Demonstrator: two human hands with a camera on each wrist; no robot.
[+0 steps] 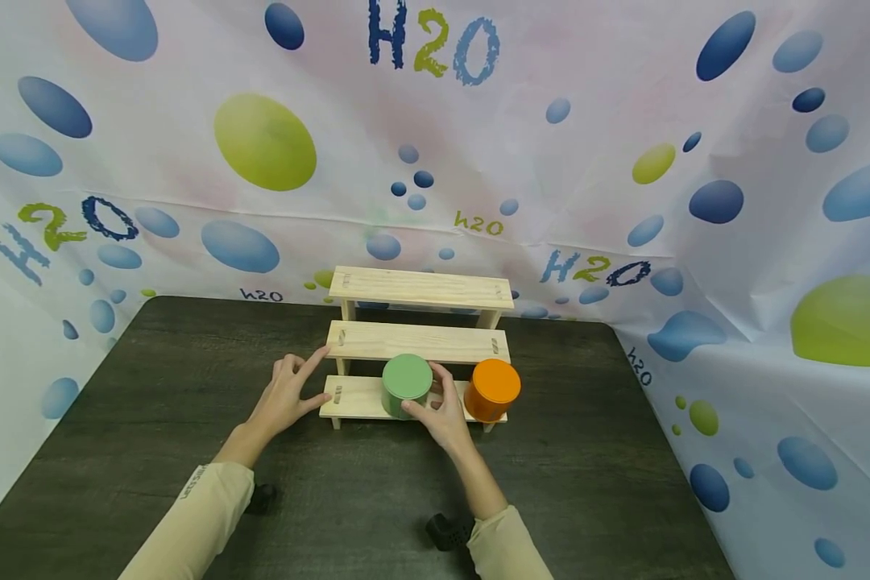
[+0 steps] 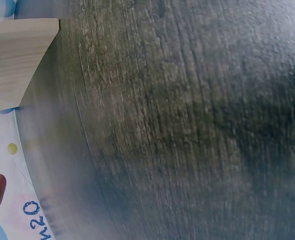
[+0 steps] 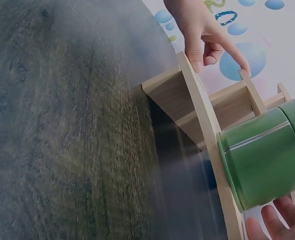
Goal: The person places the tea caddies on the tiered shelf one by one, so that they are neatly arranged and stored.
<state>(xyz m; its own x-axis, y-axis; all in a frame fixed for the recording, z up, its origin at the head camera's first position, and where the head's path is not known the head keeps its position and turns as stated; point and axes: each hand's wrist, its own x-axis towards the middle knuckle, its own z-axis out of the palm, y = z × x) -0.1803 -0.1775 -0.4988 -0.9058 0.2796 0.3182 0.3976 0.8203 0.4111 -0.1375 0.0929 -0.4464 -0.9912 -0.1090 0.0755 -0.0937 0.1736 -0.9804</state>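
A three-step wooden shelf (image 1: 420,341) stands at the back of the dark table. On its lowest step is a green lidded canister (image 1: 408,377), gripped between the thumb and fingers of my right hand (image 1: 445,415). In the right wrist view the base of the green canister (image 3: 261,157) rests against that step. My left hand (image 1: 279,400) touches the shelf's left side, thumb at the lowest step and index finger at the middle one. An orange lidded canister (image 1: 493,391) sits at the right end of the lowest step.
Behind the shelf hangs a white sheet (image 1: 377,129) with blue and green spots, which also runs along both sides. Small black objects show near each forearm on the dark table (image 1: 348,499). The two upper steps hold nothing.
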